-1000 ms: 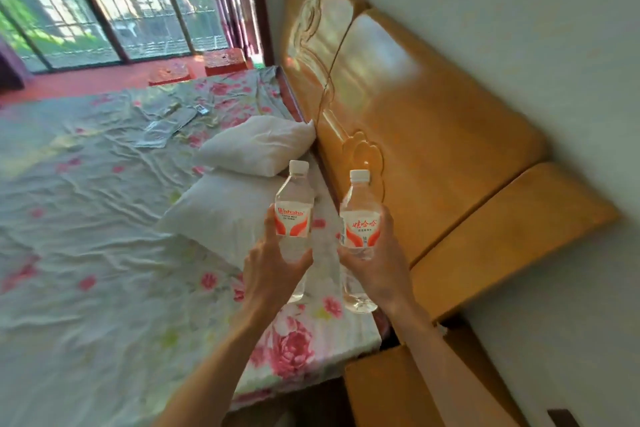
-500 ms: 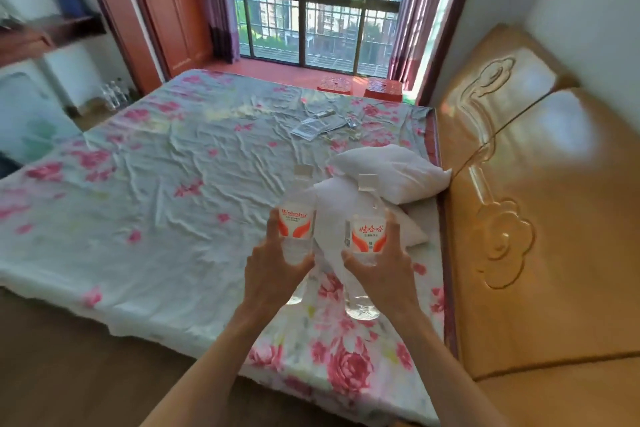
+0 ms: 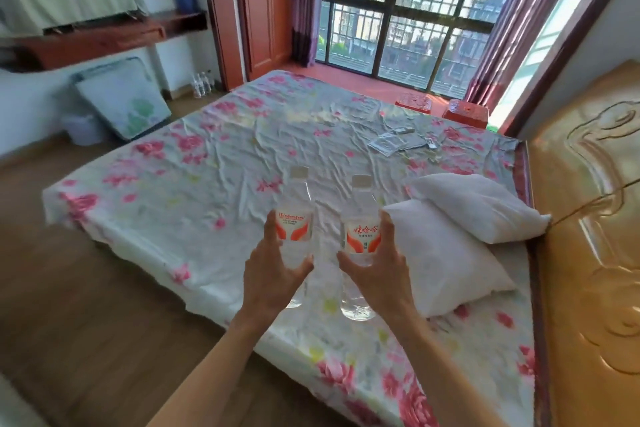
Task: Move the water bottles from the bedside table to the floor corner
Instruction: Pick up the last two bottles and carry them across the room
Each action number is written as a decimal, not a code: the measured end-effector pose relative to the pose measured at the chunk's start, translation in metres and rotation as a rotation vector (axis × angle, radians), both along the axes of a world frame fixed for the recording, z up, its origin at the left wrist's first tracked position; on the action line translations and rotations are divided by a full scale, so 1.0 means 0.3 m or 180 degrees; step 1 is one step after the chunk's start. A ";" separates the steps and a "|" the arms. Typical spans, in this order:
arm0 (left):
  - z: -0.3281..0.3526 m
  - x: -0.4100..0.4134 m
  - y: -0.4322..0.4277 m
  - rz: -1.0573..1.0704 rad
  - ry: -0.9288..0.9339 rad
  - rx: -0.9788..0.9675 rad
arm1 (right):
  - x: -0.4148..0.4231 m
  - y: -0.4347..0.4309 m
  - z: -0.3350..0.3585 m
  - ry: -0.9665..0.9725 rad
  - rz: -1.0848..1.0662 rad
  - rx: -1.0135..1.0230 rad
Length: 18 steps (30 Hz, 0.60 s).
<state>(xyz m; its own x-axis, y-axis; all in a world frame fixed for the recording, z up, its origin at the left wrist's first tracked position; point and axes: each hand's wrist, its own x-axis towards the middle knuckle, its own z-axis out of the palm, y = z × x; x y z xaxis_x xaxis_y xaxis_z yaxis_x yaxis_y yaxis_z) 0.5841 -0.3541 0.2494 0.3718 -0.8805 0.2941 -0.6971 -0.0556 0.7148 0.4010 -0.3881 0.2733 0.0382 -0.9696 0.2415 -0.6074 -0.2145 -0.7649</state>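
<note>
Two bottles up, one per hand! The left hand was wrapped round the lower body of the left bottle, and the right hand was curled round the right bottle. Both bottles were upright, capped and just apart above the near edge of the bed. Taking one in each hand looked like a way to make a single trip. Across the room a cluster of bottles stood on the floor by the wall, likely the drop-off and well apart from the hands.
</note>
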 end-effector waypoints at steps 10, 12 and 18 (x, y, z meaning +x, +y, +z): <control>0.028 0.490 0.095 0.0434 0.0113 -0.0086 | 0.543 -0.011 0.005 -0.0165 0.0650 0.0005; 0.035 0.561 0.115 0.0601 0.0102 -0.0100 | 0.634 -0.008 0.016 -0.0249 0.0765 0.0004; 0.033 0.751 0.186 0.1117 0.0170 -0.0148 | 0.891 -0.018 0.014 -0.0341 0.1359 0.0073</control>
<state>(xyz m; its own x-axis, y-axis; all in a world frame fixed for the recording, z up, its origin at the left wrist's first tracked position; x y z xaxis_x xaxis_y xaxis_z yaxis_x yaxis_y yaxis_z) 0.8095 -0.2983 0.2594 0.6652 -0.6825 0.3029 -0.6029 -0.2516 0.7571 0.6681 -0.3934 0.2775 0.4126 -0.8775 0.2446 -0.3849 -0.4113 -0.8263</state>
